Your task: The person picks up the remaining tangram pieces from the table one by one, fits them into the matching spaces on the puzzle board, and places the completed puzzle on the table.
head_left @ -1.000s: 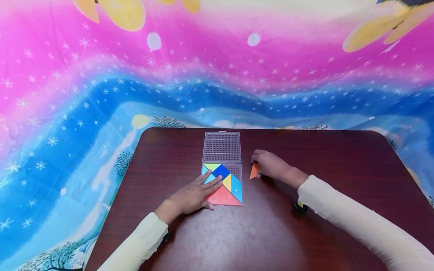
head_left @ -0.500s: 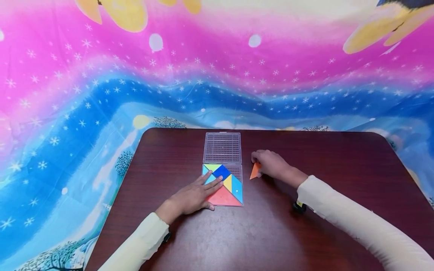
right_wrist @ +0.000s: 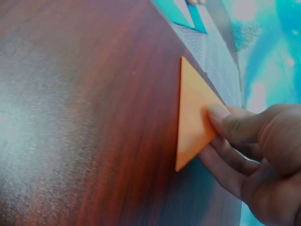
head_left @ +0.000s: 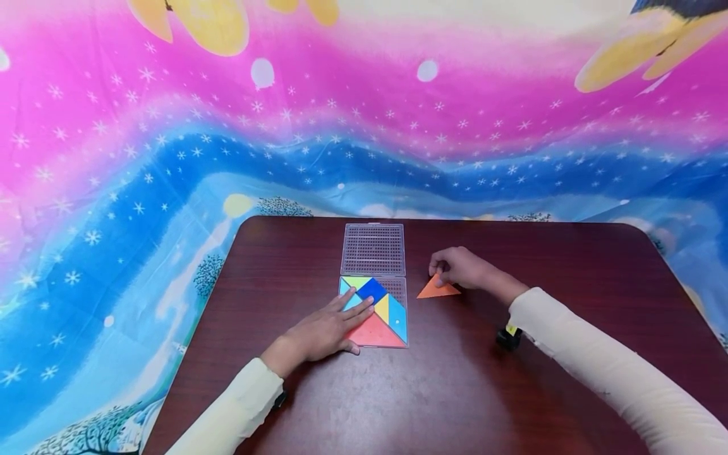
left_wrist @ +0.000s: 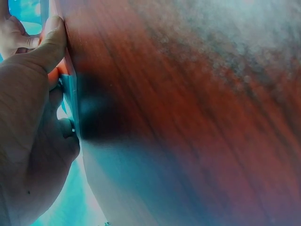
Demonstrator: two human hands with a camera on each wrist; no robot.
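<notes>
My right hand (head_left: 462,268) pinches an orange triangular tangram piece (head_left: 438,289) to the right of the plastic case. In the right wrist view the thumb lies on the face of the orange piece (right_wrist: 195,117) and the fingers are behind it. My left hand (head_left: 327,325) lies with spread fingers over the tangram pieces in the case's near half. Showing there are a large red triangle (head_left: 376,330), a dark blue piece (head_left: 372,291), a yellow triangle (head_left: 382,308), a light blue piece (head_left: 398,319) and a lime triangle (head_left: 355,280). A bare patch (head_left: 398,288) shows at the upper right.
The case's far half, a clear gridded lid (head_left: 373,249), lies opened flat behind the pieces. Everything rests on a dark reddish-brown wooden table (head_left: 455,392) with rounded far corners. A colourful printed cloth (head_left: 364,126) hangs behind it.
My right hand has lifted and shifted slightly right, and the orange triangle has turned so that more of its face shows. My left hand has stayed in place.
</notes>
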